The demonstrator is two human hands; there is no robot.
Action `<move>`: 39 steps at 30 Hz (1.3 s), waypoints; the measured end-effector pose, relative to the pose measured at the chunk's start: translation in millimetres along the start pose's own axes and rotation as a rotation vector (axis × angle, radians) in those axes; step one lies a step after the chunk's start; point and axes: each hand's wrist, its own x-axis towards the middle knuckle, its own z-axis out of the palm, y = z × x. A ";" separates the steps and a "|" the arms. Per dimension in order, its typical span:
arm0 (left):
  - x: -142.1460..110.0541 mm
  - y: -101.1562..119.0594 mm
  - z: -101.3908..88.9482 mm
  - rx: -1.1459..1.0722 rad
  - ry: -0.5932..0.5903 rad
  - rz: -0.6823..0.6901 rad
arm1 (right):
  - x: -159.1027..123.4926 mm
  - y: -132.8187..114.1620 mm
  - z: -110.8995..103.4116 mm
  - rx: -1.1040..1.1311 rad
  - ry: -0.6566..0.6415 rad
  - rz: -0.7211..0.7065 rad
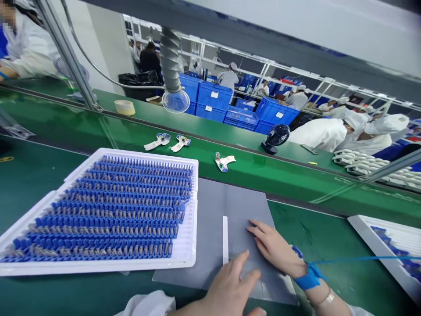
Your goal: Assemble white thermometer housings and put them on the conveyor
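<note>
My left hand (228, 283) is above the lower part of a grey mat (210, 210), its fingers spread and nothing in them. A narrow white strip (225, 237) lies on the mat, just beyond my left fingertips. To the right, my right hand (271, 245) rests over the mat's right side with fingers stretched out, holding nothing visible. A blue wrist strap (309, 277) with a thin blue cord is round my right wrist. A small blue part (297, 251) shows behind that wrist, mostly hidden.
A white tray (196, 210) with rows of blue-and-grey parts stands left; another white tray (362, 224) is right. Three white pieces, one of them nearest the mat (224, 161), lie on the green conveyor belt (279, 175). Beyond are a tape roll (125, 107), a fan (277, 137) and several people.
</note>
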 end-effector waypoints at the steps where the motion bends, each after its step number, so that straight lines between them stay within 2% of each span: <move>1: 2.0 -6.2 8.6 -0.009 0.017 0.023 | -6.9 14.5 0.8 -0.011 0.006 0.004; 3: 6.9 -16.6 26.3 -0.038 0.018 0.048 | -27.4 51.7 1.5 -0.056 0.035 0.042; 5: 11.5 -21.6 40.4 -0.103 0.002 0.012 | -47.8 92.9 -0.3 -0.154 0.052 0.058; 8: 14.4 -20.0 48.2 -0.232 0.010 -0.108 | -50.8 136.1 -7.7 -0.348 0.177 -0.017; 9: 14.2 -18.6 47.2 -0.267 0.005 -0.122 | -40.2 140.9 -9.9 -0.383 0.221 -0.020; 11: 13.2 -16.6 41.6 -0.289 -0.016 -0.090 | -1.6 136.3 -10.7 -0.371 0.277 -0.033; 14: 13.4 -15.8 27.8 -0.256 -0.001 -0.031 | 81.5 111.0 -0.4 -0.313 0.326 -0.101; 16: 14.5 -14.6 16.1 -0.233 0.109 -0.047 | 136.3 96.5 9.0 -0.293 0.374 -0.129; 18: 15.0 -11.7 3.3 -0.225 0.248 -0.053 | 179.6 89.1 14.1 -0.266 0.447 -0.111; 20: 14.6 -7.9 -8.3 -0.255 0.357 -0.046 | 206.8 86.4 12.1 -0.229 0.508 -0.093; 22: 14.1 -4.8 -16.4 -0.356 0.401 -0.066 | 216.1 82.1 3.4 -0.192 0.534 -0.102; 24: 14.5 -3.3 -20.6 -0.535 0.448 -0.127 | 207.5 69.5 -8.7 -0.163 0.530 -0.134; 26: 16.3 -2.5 -23.0 -0.807 0.503 -0.188 | 182.4 45.0 -20.2 -0.140 0.498 -0.179; 28: 18.6 -0.9 -26.7 -1.129 0.585 -0.217 | 144.5 10.9 -27.9 -0.110 0.427 -0.242; 30: 20.2 2.0 -33.2 -1.400 0.691 -0.179 | 101.4 -25.4 -31.9 -0.061 0.313 -0.337; 31: 20.4 3.5 -37.2 -1.493 0.739 -0.154 | 80.9 -41.4 -33.2 0.012 0.203 -0.437; 33: 20.0 5.9 -44.4 -1.589 0.791 -0.167 | 47.1 -65.0 -36.3 0.118 0.113 -0.565; 34: 19.3 6.4 -47.0 -1.584 0.802 -0.195 | 35.1 -72.1 -38.5 0.177 0.125 -0.575; 36: 17.2 5.7 -48.9 -1.430 0.797 -0.254 | 20.8 -78.7 -44.8 0.287 0.251 -0.494; 38: 14.1 2.9 -46.7 -1.081 0.803 -0.234 | 16.6 -80.0 -53.2 0.364 0.363 -0.367; 39: 12.3 1.1 -44.7 -0.875 0.801 -0.206 | 16.7 -80.4 -57.7 0.374 0.368 -0.323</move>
